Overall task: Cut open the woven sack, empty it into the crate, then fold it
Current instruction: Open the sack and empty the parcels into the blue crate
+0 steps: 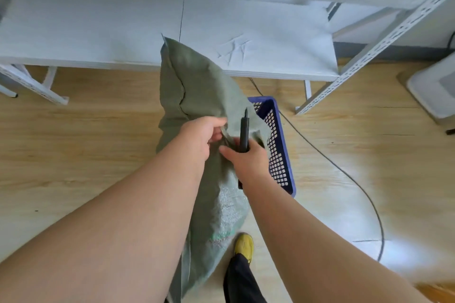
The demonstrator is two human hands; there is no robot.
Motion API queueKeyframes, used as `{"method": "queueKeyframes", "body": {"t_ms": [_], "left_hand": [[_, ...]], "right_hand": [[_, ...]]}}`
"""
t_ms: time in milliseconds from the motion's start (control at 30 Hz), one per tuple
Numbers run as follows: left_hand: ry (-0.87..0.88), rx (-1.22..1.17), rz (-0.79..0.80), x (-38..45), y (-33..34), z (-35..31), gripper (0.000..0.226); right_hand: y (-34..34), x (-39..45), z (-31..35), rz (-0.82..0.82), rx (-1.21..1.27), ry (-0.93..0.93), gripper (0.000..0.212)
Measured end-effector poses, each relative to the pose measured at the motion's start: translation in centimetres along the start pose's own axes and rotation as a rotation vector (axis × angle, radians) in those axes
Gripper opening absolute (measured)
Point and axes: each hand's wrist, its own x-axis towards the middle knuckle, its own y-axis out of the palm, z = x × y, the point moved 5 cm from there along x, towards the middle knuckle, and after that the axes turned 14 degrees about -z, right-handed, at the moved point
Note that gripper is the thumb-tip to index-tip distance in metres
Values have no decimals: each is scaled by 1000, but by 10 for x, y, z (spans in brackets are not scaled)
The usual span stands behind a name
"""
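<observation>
— As you run your eye from the left, what stands around the work?

— A white desk (98, 32) spans the top of the view, its slanted white legs (32, 83) down on the wooden floor (73, 155) at far left. Further right a perforated metal shelving upright (369, 56) leans across the corner, and a pale boxy unit (435, 88) sits at the right edge. A black cable (344, 172) curves over the floor on that side.

— And the sack?

— The green woven sack (197, 86) stands on the floor in the middle, in front of the desk. Its long axis runs up and down the view, with one corner pointing up toward the desk edge and the lower end down by a yellow shoe (245, 245).

— What blocks the crate?

— The sack itself. The blue perforated crate (278, 145) sits on the floor just right of it, and the sack's folds and the right hand cover its left part.

— The hands?

— The left hand (202, 135) pinches a bunch of sack fabric between curled fingers. The right hand (246, 157) grips a black cutter (243, 133), held upright with its tip pointing up against the fabric. Whether the blade is through the weave, I cannot tell.
</observation>
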Motion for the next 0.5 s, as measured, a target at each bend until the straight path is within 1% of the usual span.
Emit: {"method": "queueKeyframes", "body": {"t_ms": [67,100,167,200,267,300,333,400,467,500], "left_hand": [[80,42,31,-20,13,-5,16],[125,47,45,-29,17,-7,15],[217,43,20,-41,21,-10,12],[258,45,-23,-44,20,-12,12],[347,122,-190,-47,14,-14,8],[375,221,-265,-49,9,-12,14],[381,344,-294,-49,6,-6,32],[337,538,-229,-47,6,14,65],[288,673,-150,-47,10,38,86],[285,726,-147,-45,12,46,93]], "right_hand": [[-24,6,5,-90,62,55,11],[-36,10,9,-111,92,60,13],[-55,18,19,-106,146,46,20],[-65,22,23,-94,155,42,21],[-83,31,27,-81,198,56,22],[-91,36,26,-86,218,73,22],[-97,41,26,-92,241,88,22],[-104,47,27,-90,333,133,22],[-107,48,32,-74,434,184,24],[-108,49,35,-67,462,195,24]]}}
